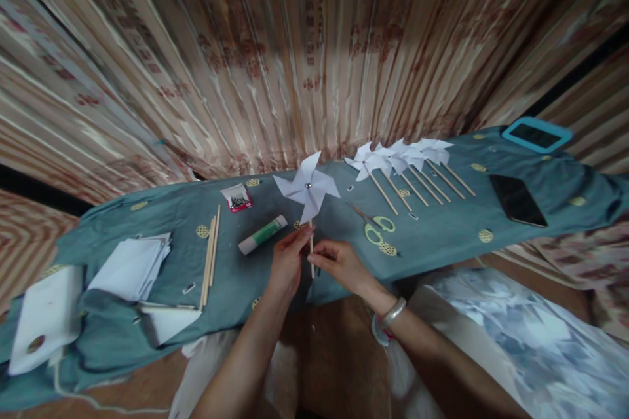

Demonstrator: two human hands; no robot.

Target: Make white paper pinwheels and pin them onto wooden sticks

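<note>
A white paper pinwheel (306, 188) on a thin wooden stick stands above the teal cloth (442, 236), held in front of me. My left hand (287, 260) pinches the stick just under the paper blades. My right hand (339, 263) grips the lower part of the same stick with closed fingers; a bracelet sits on that wrist. A glue stick (262, 234) lies just left of my hands, and green-handled scissors (374, 226) lie just to the right.
Several finished pinwheels (400, 158) lie in a row at the back right. Spare wooden sticks (210, 253), a stack of white paper (130, 267), a small box of pins (236, 198), a dark phone (517, 200) and a teal-framed tablet (536, 135) rest on the cloth.
</note>
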